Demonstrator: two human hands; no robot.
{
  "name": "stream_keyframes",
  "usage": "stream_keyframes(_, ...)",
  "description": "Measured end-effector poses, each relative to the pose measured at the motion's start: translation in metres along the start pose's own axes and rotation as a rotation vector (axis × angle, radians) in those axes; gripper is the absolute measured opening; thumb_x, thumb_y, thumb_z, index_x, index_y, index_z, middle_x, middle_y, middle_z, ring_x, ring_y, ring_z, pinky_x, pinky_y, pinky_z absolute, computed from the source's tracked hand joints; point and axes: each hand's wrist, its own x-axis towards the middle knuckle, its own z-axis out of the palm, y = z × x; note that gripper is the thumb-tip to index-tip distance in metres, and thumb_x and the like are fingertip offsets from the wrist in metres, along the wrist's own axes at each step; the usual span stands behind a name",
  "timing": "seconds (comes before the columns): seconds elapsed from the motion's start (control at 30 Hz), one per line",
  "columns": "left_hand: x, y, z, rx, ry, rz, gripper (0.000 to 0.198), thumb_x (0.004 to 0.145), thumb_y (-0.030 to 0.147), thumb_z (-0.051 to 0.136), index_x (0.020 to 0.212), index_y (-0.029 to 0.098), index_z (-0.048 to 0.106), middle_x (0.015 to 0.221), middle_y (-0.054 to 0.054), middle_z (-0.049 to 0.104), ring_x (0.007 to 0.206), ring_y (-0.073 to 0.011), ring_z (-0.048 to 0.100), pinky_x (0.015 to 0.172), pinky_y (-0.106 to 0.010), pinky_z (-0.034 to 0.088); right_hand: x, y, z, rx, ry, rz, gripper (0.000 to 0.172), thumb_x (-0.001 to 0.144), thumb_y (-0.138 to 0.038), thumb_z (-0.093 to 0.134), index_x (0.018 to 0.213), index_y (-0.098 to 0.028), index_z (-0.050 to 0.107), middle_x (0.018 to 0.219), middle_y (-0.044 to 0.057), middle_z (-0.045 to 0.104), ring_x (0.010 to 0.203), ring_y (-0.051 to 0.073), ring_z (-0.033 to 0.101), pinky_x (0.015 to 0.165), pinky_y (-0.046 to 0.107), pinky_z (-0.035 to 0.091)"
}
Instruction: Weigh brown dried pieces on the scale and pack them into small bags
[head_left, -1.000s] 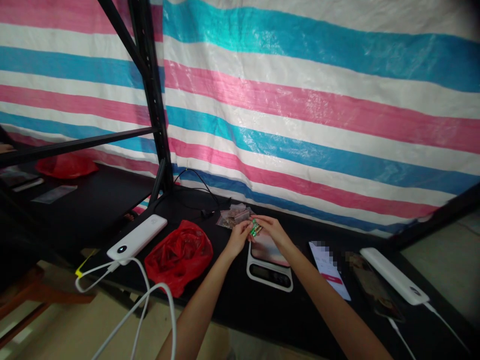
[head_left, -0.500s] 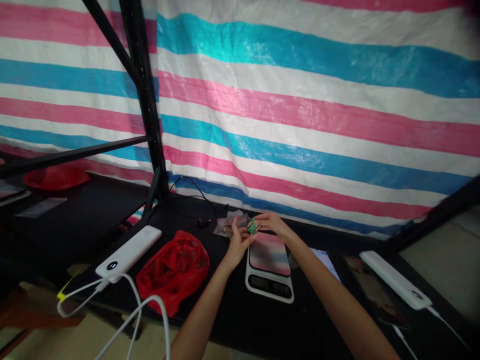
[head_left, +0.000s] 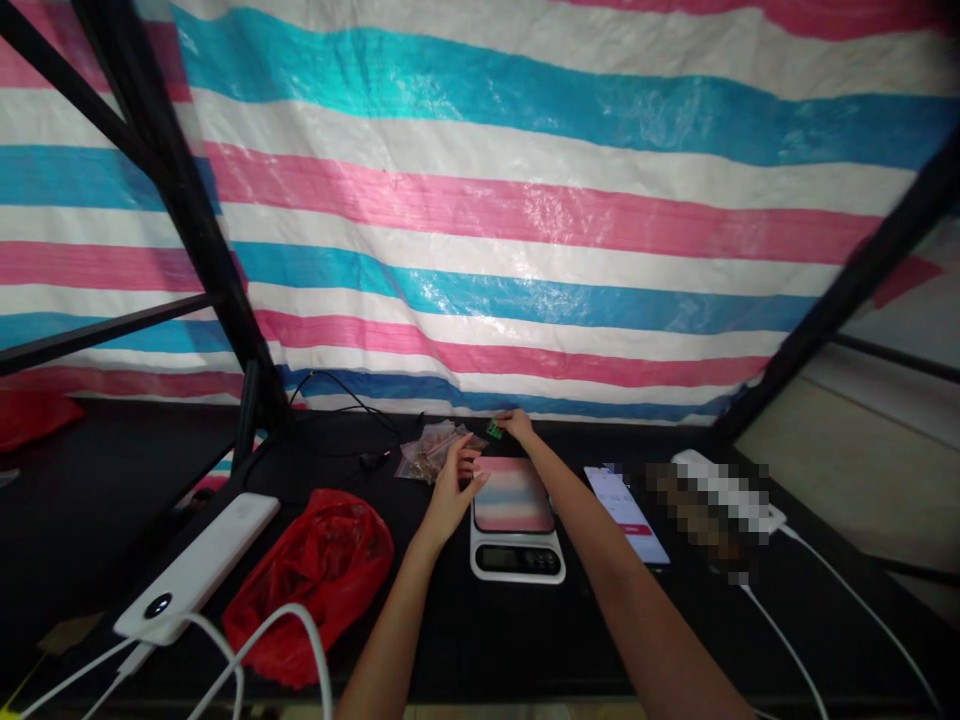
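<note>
Red bag (head_left: 311, 580) hogs the left front; there's bare black table (head_left: 487, 640) between it and the scale (head_left: 516, 520). Left hand (head_left: 450, 490) sits loose-fingered and empty at the scale's left edge. Right hand (head_left: 517, 425) pinches a green packet (head_left: 494, 430) behind the scale, tiny and blurry.

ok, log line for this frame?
left hand open, beside scale | right hand pinching small green item beyond scale | clear bags left of scale
</note>
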Motion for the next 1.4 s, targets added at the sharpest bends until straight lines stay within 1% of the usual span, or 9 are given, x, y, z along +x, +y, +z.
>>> stream_keyframes(0.13, 0.001, -0.002, -0.002, -0.006, 0.001, -0.013, 0.054, 0.080, 0.030, 0.056, 0.128, 0.022, 0.032, 0.106, -0.007, 0.055, 0.084, -0.0127, 0.057, 0.078, -0.030, 0.048, -0.005, -0.010, 0.003, -0.004, 0.057, 0.043, 0.016, 0.079, -0.031, 0.058, 0.089, -0.020, 0.066, 0.086, 0.005, 0.067, 0.085, 0.020, 0.063, 0.076, 0.031, 0.047)
stream_keyframes(0.3, 0.001, 0.002, -0.004, 0.002, -0.024, -0.009, 0.041, 0.082, 0.028, 0.052, 0.120, 0.020, 0.041, 0.101, -0.006, 0.058, 0.081, -0.0124, 0.057, 0.076, -0.028, 0.048, -0.035, -0.017, -0.029, 0.048, 0.187, -0.044, 0.020, 0.080, -0.027, 0.051, 0.091, -0.023, 0.067, 0.094, 0.004, 0.068, 0.085, 0.019, 0.062, 0.078, 0.031, 0.046)
stream_keyframes(0.4, 0.002, 0.009, -0.004, 0.056, 0.012, 0.006, 0.031, 0.082, 0.027, 0.050, 0.112, 0.018, 0.049, 0.094, -0.004, 0.060, 0.079, -0.0126, 0.058, 0.074, -0.026, 0.046, -0.085, -0.006, -0.056, 0.114, 0.260, -0.128, 0.030, 0.083, -0.030, 0.042, 0.106, -0.021, 0.060, 0.095, 0.004, 0.066, 0.070, 0.015, 0.061, 0.070, 0.028, 0.047)
stream_keyframes(0.5, 0.002, 0.016, -0.002, 0.129, 0.078, 0.042, 0.026, 0.083, 0.026, 0.049, 0.108, 0.018, 0.052, 0.089, -0.003, 0.061, 0.074, -0.0121, 0.057, 0.071, -0.025, 0.045, -0.149, 0.018, -0.071, 0.240, 0.487, -0.221, 0.041, 0.083, -0.035, 0.044, 0.121, -0.019, 0.046, 0.094, 0.005, 0.060, 0.060, 0.012, 0.053, 0.058, 0.026, 0.044)
stream_keyframes(0.67, -0.007, 0.023, 0.000, 0.261, 0.187, 0.126, 0.016, 0.080, 0.024, 0.051, 0.093, 0.018, 0.058, 0.087, -0.003, 0.060, 0.072, -0.0122, 0.055, 0.065, -0.024, 0.044, -0.210, 0.053, -0.058, 0.217, 0.599, -0.135, 0.044, 0.082, -0.038, 0.046, 0.121, -0.018, 0.042, 0.101, 0.009, 0.053, 0.073, 0.017, 0.050, 0.059, 0.029, 0.044)
stream_keyframes(0.83, -0.028, 0.023, 0.000, 0.410, 0.253, 0.212, 0.012, 0.078, 0.021, 0.052, 0.073, 0.018, 0.062, 0.088, -0.004, 0.056, 0.083, -0.0148, 0.056, 0.071, -0.026, 0.045, -0.211, 0.061, -0.039, 0.134, 0.576, -0.219, 0.043, 0.081, -0.021, 0.034, 0.123, -0.019, 0.040, 0.108, 0.011, 0.051, 0.089, 0.022, 0.050, 0.084, 0.040, 0.040)
stream_keyframes(0.97, -0.046, 0.023, 0.001, 0.461, 0.285, 0.230, 0.011, 0.077, 0.019, 0.053, 0.071, 0.018, 0.062, 0.089, -0.004, 0.055, 0.085, -0.0157, 0.055, 0.069, -0.026, 0.046, -0.209, 0.065, -0.037, 0.061, 0.544, -0.267, 0.060, 0.066, -0.009, 0.035, 0.124, -0.020, 0.039, 0.109, 0.009, 0.051, 0.089, 0.022, 0.049, 0.087, 0.042, 0.039)
stream_keyframes(1.17, -0.067, 0.028, 0.000, 0.515, 0.306, 0.231, 0.011, 0.074, 0.014, 0.052, 0.070, 0.018, 0.062, 0.089, -0.004, 0.056, 0.084, -0.0153, 0.055, 0.065, -0.025, 0.045, -0.207, 0.075, -0.033, 0.057, 0.480, -0.221, 0.057, 0.065, -0.016, 0.044, 0.121, -0.017, 0.043, 0.110, 0.009, 0.054, 0.095, 0.024, 0.050, 0.088, 0.040, 0.040)
stream_keyframes(1.4, -0.072, 0.029, -0.002, 0.510, 0.356, 0.231, 0.012, 0.072, 0.010, 0.052, 0.069, 0.017, 0.062, 0.084, -0.003, 0.056, 0.080, -0.0143, 0.055, 0.065, -0.024, 0.044, -0.205, 0.075, -0.031, 0.076, 0.431, -0.238, 0.050, 0.070, -0.022, 0.046, 0.120, -0.014, 0.045, 0.107, 0.010, 0.057, 0.097, 0.024, 0.051, 0.089, 0.039, 0.039)
